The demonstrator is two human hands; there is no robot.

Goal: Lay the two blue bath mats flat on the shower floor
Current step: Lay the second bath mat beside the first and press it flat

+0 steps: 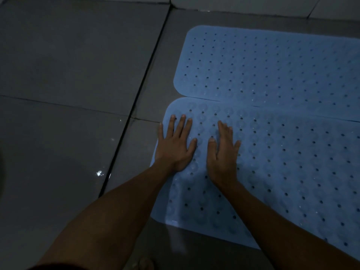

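Where the picture begins at the left, the grey tiled shower floor [58,75] lies dim and wet, with a bright glint of water [99,173] beside a dark grout line [134,110] that runs slanting from the upper middle down toward the lower left. Just right of that line the near blue bath mat [282,162] starts, its rounded corner close to the tile joint, its surface dotted with rows of small holes and faint round suction-cup shapes. It lies flat on the floor and runs off the right edge of the view. On its left end rests the left hand [175,147], palm down, its fingers [180,124] straight and spread, pressing the mat near its left border, with the little finger reaching over the mat's edge onto the tile; it grips nothing. Just beside it, a little apart, the right hand [222,152] also lies palm down on the same mat, fingers straight and held close together, thumb out toward the left hand; it too holds nothing and only presses. Both bare forearms reach in from the bottom of the view. Beyond the hands, the far blue bath mat [272,63] lies flat as well, parallel to the near one, its long edge meeting the near mat's edge along a thin seam, and it continues out of view at the right, near the pale strip at the base of the wall [253,4]
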